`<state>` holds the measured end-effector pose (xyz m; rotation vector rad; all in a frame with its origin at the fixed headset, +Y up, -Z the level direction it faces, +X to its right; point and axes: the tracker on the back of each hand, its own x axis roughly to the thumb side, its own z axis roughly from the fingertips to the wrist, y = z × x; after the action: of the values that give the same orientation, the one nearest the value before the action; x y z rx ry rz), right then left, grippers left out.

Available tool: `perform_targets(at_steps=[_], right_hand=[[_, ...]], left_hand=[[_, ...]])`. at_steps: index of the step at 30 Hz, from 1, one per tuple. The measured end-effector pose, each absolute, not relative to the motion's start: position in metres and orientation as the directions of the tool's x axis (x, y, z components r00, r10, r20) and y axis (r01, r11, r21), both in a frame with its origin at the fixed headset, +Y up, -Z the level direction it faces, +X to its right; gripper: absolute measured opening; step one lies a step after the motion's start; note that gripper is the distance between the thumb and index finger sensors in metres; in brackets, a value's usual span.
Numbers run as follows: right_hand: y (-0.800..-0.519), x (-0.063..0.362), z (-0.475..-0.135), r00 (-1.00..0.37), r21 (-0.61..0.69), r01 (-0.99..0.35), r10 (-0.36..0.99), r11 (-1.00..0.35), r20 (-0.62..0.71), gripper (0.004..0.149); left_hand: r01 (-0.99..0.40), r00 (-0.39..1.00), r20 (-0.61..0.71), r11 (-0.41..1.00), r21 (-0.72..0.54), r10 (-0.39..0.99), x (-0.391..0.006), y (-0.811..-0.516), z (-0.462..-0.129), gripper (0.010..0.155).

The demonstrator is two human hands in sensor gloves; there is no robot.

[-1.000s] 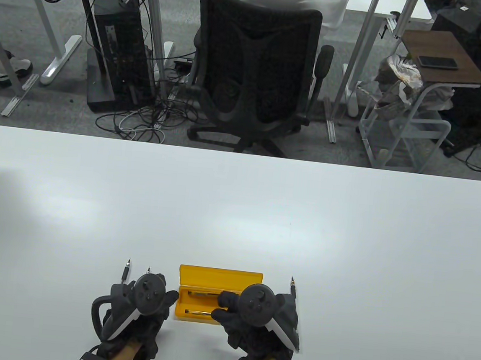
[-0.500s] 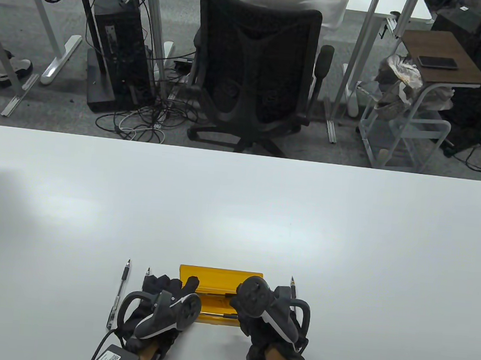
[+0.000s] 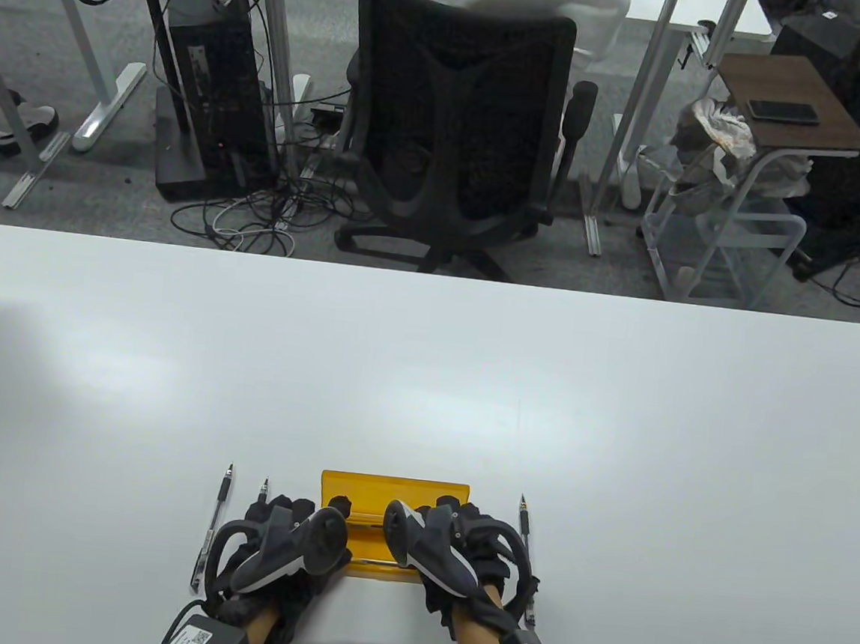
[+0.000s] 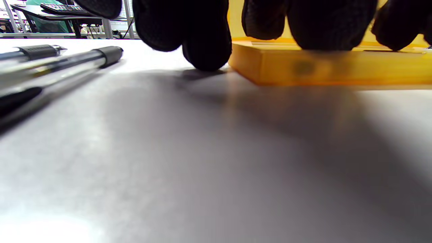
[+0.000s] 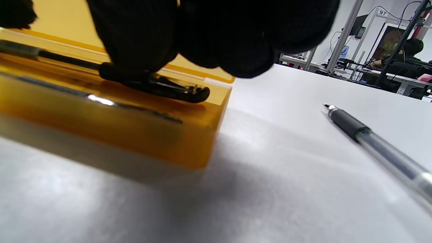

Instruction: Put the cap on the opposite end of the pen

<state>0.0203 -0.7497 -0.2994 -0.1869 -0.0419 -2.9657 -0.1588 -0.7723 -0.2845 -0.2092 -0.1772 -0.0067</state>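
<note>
Yellow pen case (image 3: 394, 493) near table's front edge; right hand (image 3: 455, 546) fingers pinching capped black pen (image 5: 155, 84) inside, left hand (image 3: 290, 543) steadying case end, grip unclear; risks dragging case if pen snags

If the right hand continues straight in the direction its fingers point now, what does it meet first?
The right hand reaches over the open yellow case, fingers at the black pen lying inside. Going on, it would probably meet that pen first, then the case's raised lid. Whether the fingers already touch the pen is unclear.
</note>
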Motion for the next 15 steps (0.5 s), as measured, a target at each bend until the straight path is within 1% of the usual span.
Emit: perform_targets(at_steps=[3,6,8,9,10,11,15], right_hand=[[-0.754,0.016,-0.298,-0.968,-0.005,0.205,-0.203,-0.979,0.150,0.043],[-0.755,0.014,-0.296,-0.966,-0.024,0.204,-0.205,-0.979,0.156,0.043],[-0.757,0.011,-0.293,-0.955,-0.077,0.228,-0.238,-0.971,0.174,0.042],[-0.757,0.011,-0.293,-0.953,-0.079,0.235,-0.245,-0.969,0.180,0.039],[-0.761,0.010,-0.293,-0.948,-0.038,0.252,-0.254,-0.967,0.192,0.039],[-0.761,0.010,-0.291,-0.950,-0.063,0.244,-0.251,-0.968,0.185,0.039],[-0.762,0.011,-0.294,-0.957,-0.032,0.228,-0.230,-0.973,0.177,0.039]], left_hand=[[0.008,0.986,0.163,0.976,-0.218,0.028,-0.159,-0.772,-0.285,0.068],[0.008,0.986,0.161,0.975,-0.220,0.028,-0.159,-0.772,-0.285,0.068],[0.013,0.986,0.163,0.977,-0.214,0.023,-0.159,-0.772,-0.285,0.068],[0.012,0.987,0.162,0.977,-0.213,0.023,-0.159,-0.772,-0.285,0.068],[0.011,0.987,0.160,0.977,-0.213,0.024,-0.159,-0.772,-0.285,0.068],[0.009,0.987,0.159,0.977,-0.215,0.026,-0.160,-0.772,-0.285,0.068],[0.012,0.987,0.158,0.977,-0.212,0.022,-0.159,-0.771,-0.286,0.068]])
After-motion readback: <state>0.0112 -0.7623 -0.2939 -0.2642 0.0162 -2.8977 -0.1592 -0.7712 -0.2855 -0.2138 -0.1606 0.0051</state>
